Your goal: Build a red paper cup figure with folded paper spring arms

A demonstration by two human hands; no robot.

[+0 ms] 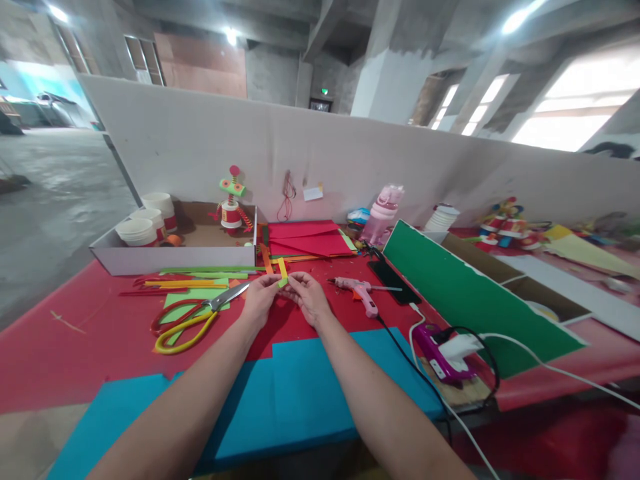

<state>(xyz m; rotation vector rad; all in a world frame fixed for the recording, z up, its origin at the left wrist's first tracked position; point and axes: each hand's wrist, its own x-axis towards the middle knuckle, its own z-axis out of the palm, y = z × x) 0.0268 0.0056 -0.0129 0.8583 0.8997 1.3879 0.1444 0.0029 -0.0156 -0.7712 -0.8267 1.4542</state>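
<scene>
Between the fingertips of my left hand [261, 299] and my right hand [307, 297] is a narrow yellow paper strip [283, 269], bent near its lower end. Both hands are closed in a pinch on it, above the red tabletop. An orange paper strip [267, 259] lies just behind my left hand. Left of that hand rest large scissors [193, 315] with red and yellow handles, over light green paper [173, 300]. A pink glue gun [363, 291] lies to the right of my right hand, apart from it.
A box [175, 260] with paper cups and a paper-cup figure [231, 210] stands at the back left. Red paper sheets [307, 239], a pink bottle [383, 217], a phone [395, 283], a purple power strip [440, 353] with cables and a green panel [470, 300] lie beyond and right. Blue sheets [300, 380] cover the front edge.
</scene>
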